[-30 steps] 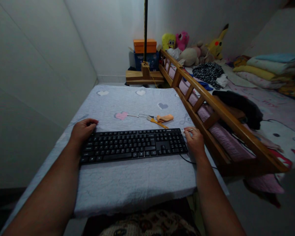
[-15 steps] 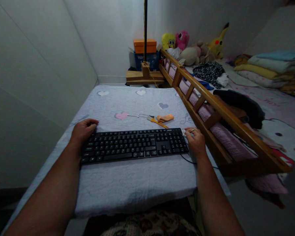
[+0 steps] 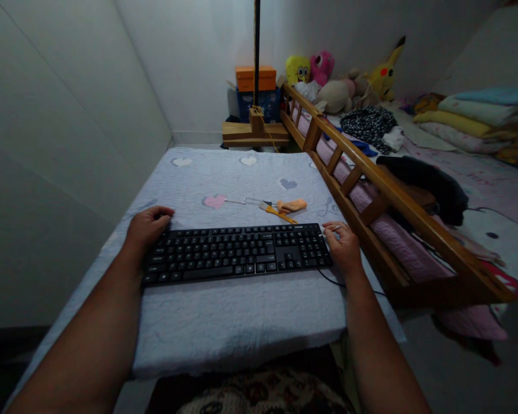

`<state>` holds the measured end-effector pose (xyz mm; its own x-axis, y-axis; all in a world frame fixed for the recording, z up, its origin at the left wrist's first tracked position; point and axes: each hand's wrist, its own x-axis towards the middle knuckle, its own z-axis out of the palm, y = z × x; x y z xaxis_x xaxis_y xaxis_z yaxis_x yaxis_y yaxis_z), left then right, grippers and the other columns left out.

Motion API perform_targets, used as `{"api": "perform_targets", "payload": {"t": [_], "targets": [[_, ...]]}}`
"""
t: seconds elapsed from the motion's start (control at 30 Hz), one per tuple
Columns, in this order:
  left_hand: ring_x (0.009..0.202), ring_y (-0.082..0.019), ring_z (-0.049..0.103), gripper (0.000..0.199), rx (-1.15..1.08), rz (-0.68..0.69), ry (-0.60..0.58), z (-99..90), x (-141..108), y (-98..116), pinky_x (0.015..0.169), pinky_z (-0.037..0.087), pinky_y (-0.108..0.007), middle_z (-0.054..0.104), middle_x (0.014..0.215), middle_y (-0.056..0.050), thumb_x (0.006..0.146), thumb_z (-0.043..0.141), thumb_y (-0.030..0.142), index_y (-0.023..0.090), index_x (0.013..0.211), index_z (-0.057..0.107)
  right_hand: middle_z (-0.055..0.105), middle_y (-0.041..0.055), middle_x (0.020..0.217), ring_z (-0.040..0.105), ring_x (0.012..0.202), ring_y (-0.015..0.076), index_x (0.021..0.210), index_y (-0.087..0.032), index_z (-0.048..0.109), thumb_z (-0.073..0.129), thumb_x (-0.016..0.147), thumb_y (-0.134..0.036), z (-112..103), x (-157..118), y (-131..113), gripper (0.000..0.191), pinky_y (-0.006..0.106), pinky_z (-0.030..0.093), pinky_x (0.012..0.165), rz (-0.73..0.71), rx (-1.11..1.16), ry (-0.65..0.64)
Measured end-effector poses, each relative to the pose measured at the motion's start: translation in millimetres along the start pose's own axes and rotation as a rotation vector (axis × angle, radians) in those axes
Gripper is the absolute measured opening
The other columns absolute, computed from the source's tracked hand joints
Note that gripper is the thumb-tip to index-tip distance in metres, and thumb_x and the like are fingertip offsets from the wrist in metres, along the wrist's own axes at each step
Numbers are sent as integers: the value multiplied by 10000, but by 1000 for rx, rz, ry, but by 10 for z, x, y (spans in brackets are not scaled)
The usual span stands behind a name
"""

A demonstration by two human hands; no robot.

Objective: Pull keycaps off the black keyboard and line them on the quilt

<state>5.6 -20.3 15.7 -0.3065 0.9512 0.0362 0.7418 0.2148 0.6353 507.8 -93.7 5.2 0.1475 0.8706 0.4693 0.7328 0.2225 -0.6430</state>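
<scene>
A black full-size keyboard [image 3: 224,253] lies across the cloth-covered table in front of me. My left hand [image 3: 149,227] holds its left end, fingers curled around the upper corner. At the right end, my right hand [image 3: 342,244] pinches a thin white stick [image 3: 327,233] beside the number pad; its exact kind is too small to tell. Behind the keyboard lie a small brush [image 3: 278,213] with a yellow handle, a bunched orange cloth [image 3: 292,206], a bent wire tool [image 3: 253,200] and a thin pale stick [image 3: 234,201].
A wooden bed rail [image 3: 366,172] runs along the table's right side, with bedding and plush toys beyond. A wooden stand [image 3: 255,133] with a dark pole is at the far end, near an orange box [image 3: 255,78]. The keyboard cable [image 3: 330,280] trails right under my wrist.
The view has shifted very slightly. My right fingers have moved a little at the keyboard's right edge, and less of the white thing shows. My left hand and the keyboard stay in place.
</scene>
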Motion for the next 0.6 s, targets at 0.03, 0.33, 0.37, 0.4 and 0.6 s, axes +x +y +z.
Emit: {"api": "perform_targets", "payload": {"t": [0.03, 0.33, 0.37, 0.4, 0.6], "targets": [[820, -245, 624, 467, 1, -4, -2, 2, 2, -1, 815, 506, -354, 711, 880, -54, 657, 534, 399, 159, 1008, 729, 731, 92, 952, 658, 964, 258, 762, -221, 647, 528, 881, -303, 6, 0, -2, 187, 450, 486, 940, -4, 4, -6], [814, -235, 614, 488, -19, -4, -5, 10, -4, -24, 819, 499, -351, 711, 901, -58, 655, 545, 395, 146, 1032, 731, 727, 85, 942, 651, 971, 260, 744, -231, 634, 531, 880, -302, 24, 7, -83, 184, 447, 481, 937, -43, 16, -40], [820, -234, 616, 486, -24, 3, -5, 9, -9, -24, 824, 500, -349, 712, 910, -60, 657, 548, 397, 145, 1030, 731, 728, 84, 943, 650, 972, 260, 742, -232, 634, 532, 879, -301, 24, 7, -80, 185, 447, 480, 937, -41, 14, -38], [821, -233, 618, 484, -29, 7, -6, 7, -12, -23, 827, 501, -347, 712, 915, -60, 658, 550, 399, 144, 1027, 731, 728, 83, 948, 649, 973, 258, 744, -232, 635, 533, 880, -301, 24, 6, -72, 184, 445, 480, 939, -36, 13, -36], [775, -233, 612, 484, -3, 2, -3, -10, -19, 7, 814, 510, -358, 707, 863, -50, 651, 546, 398, 149, 1021, 735, 728, 91, 968, 652, 976, 260, 761, -223, 656, 528, 876, -305, 2, 5, -17, 191, 447, 480, 947, 1, 2, -2]]}}
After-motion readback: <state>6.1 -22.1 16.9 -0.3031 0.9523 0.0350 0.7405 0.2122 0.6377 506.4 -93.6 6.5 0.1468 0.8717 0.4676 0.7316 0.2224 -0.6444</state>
